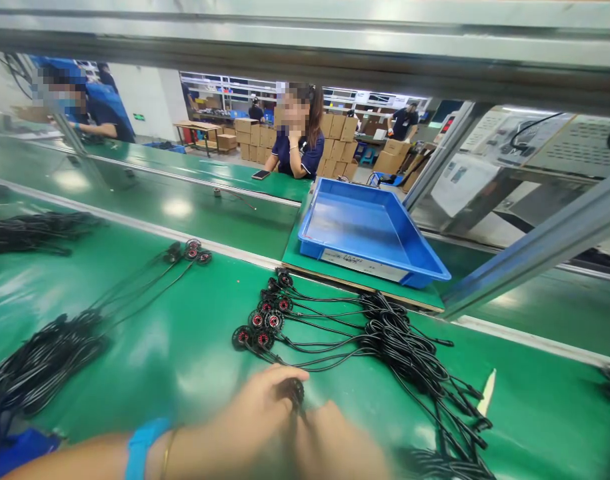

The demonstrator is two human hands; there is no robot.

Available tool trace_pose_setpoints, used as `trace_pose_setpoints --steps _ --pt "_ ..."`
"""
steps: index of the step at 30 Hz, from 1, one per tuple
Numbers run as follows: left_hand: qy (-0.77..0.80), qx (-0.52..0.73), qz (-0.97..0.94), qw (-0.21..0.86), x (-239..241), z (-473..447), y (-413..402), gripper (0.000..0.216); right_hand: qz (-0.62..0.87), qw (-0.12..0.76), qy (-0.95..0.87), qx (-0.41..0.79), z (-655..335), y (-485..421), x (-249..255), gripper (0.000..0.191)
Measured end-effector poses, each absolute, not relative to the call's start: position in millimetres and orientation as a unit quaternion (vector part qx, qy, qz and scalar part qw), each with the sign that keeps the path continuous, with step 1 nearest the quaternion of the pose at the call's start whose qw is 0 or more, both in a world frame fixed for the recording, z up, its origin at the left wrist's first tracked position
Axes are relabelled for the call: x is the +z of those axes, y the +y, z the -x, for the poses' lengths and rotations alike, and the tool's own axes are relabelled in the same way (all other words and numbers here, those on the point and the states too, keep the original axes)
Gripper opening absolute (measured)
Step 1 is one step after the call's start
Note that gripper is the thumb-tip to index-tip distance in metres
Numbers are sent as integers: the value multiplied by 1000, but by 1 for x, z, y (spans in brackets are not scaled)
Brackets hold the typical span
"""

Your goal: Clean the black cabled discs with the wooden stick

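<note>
My left hand [267, 403], with a blue band and a thin bracelet at its wrist, is closed on a round black part [295, 393] with its thumb and fingers about the rim. Beside it, my right hand [342, 440] is curled and smeared by motion; a dark blurred strip, perhaps a cable, runs down between the hands. Just beyond them lies a group of round black parts with red centres [263, 338]. Their black cables [395, 340] run right into a coiled bundle on the green work surface [185, 373].
A blue tray [425, 257] stands on a raised board behind the parts. More cable bundles [49, 360] and round parts [193, 250] lie at left. A pale pointed strip [487, 393] is at right. Metal posts [535, 247] frame the bench; a person [299, 150] sits opposite.
</note>
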State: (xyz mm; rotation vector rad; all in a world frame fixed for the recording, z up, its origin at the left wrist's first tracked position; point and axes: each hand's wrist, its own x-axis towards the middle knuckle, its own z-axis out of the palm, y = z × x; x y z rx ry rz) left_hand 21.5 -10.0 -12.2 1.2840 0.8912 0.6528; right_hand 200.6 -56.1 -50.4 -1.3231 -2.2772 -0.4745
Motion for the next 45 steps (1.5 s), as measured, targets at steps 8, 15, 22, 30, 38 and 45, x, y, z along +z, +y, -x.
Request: trace_pose_setpoints --steps 8,15,22,30,38,45 --pt "379 277 -568 676 -15 -19 -9 39 474 270 -819 -177 -197 -55 -47 22" --pt "374 277 -566 681 -10 -18 -8 37 488 280 -809 -169 -196 -57 -47 21" --pt "372 288 -560 682 -9 -18 -8 37 537 246 -803 -86 -195 -62 -53 19" --pt "367 302 -576 665 -13 -17 -6 39 540 218 -811 -48 -193 -65 -60 10" --pt "365 302 -589 654 -13 -19 -8 31 541 192 -818 -28 -193 -67 -53 8" --pt "381 279 -619 627 -10 -19 -7 16 536 233 -810 -44 -184 -69 -45 16"
